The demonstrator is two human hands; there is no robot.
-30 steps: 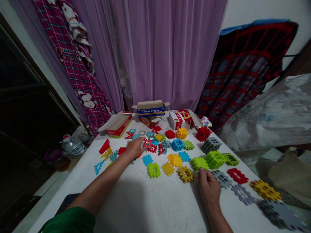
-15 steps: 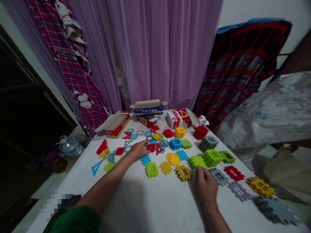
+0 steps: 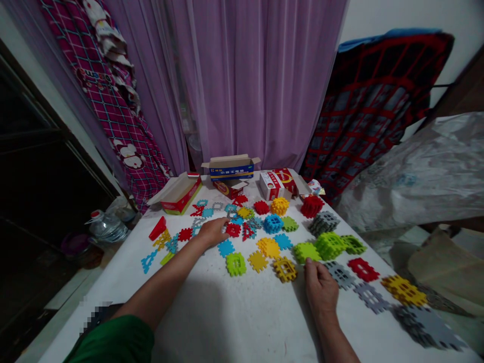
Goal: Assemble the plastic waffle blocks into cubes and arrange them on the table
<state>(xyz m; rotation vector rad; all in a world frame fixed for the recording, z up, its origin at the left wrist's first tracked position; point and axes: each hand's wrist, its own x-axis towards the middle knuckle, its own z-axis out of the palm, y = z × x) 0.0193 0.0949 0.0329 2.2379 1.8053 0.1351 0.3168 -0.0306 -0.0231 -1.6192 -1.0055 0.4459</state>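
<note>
My left hand (image 3: pixel 215 233) reaches into the loose plastic pieces, its fingertips at a red square piece (image 3: pixel 233 230); the fingers are partly bent, and the contact is too small to make out. A blue piece (image 3: pixel 226 247) lies just below it. Near a light green piece (image 3: pixel 307 252), my right hand (image 3: pixel 321 288) rests on the white table (image 3: pixel 242 322) with its fingers curled closed; what they hold, if anything, is hidden. Left of it are a dark yellow window piece (image 3: pixel 285 269) and a green one (image 3: pixel 236 264).
Opened boxes stand along the back: a red one (image 3: pixel 182 194), a blue one (image 3: pixel 232 171) and a red-and-white one (image 3: pixel 278 184). Stacks of green (image 3: pixel 330 245), grey (image 3: pixel 429 327) and yellow pieces (image 3: pixel 404 290) line the right side.
My left hand has shifted slightly left together with the red square piece near its fingertips. My right hand has stayed in nearly the same place.
</note>
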